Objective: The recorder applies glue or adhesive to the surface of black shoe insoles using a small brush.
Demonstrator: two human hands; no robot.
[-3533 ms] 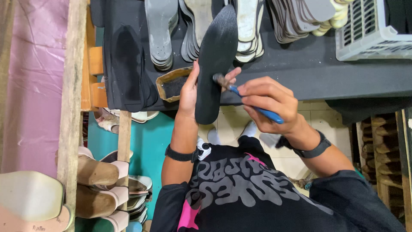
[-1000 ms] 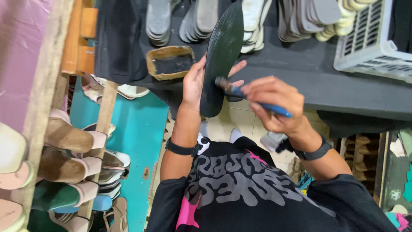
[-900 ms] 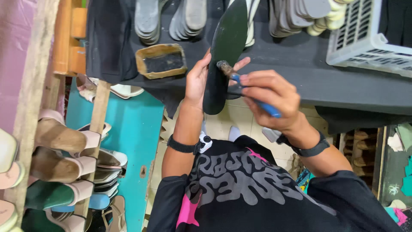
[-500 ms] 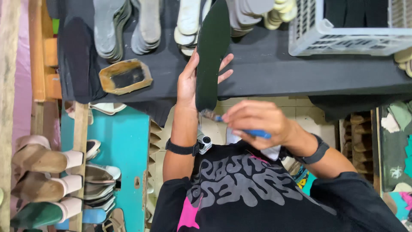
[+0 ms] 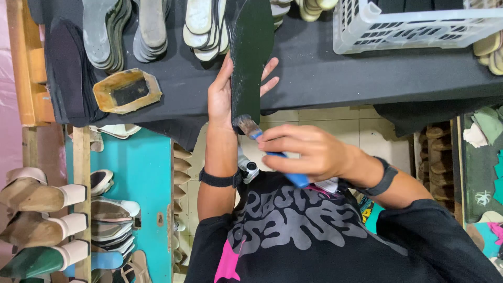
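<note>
My left hand [image 5: 222, 98] holds a long dark green shoe sole [image 5: 251, 52] upright from behind, fingers spread past its edges, above the black-covered workbench [image 5: 325, 78]. My right hand [image 5: 309, 153] grips a blue-handled brush [image 5: 262, 139]. Its bristles touch the near, narrow end of the sole. A battered tin [image 5: 127, 90] with dark glue inside sits on the bench to the left of my left hand. Both wrists wear black bands.
Stacks of grey and pale soles [image 5: 152, 26] lie along the far side of the bench. A white plastic crate [image 5: 419, 23] stands at the right. Wedge shoes [image 5: 47, 194] fill a wooden rack at lower left, beside a teal panel [image 5: 141, 178].
The brush has slid from the middle of the sole down to its near end. My left hand kept hold of the sole. The view shifted, bringing the crate further in.
</note>
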